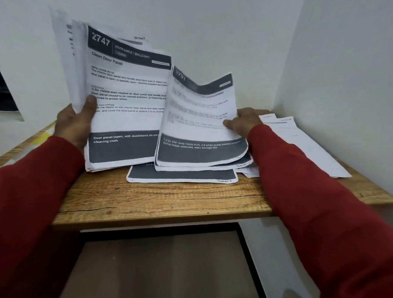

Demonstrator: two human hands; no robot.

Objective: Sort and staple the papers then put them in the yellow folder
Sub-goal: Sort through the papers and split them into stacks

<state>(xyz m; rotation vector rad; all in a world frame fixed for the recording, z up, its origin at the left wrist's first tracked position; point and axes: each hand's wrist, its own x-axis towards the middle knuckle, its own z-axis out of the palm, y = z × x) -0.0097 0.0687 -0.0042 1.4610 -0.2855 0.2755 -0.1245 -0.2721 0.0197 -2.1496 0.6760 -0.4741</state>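
The left hand point(74, 123) is clamped on a thick sheaf of printed papers point(125, 96) held nearly upright, thumb pressed on the front sheet headed "2747", its lower edge resting on the wood-grain bench point(166, 199). The right hand point(243, 121) pinches a thin, buckled sheet point(199, 117) with dark bands top and bottom, curling over flat sheets point(183, 175) on the bench. More white pages point(303, 144) lie at the right, and a yellow patch point(41, 137), too hidden to identify, shows beside the left sleeve.

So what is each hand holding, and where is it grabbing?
The left hand holds a thick stack of papers by its left edge, thumb on front. The right hand grips a curled sheet at its right edge.
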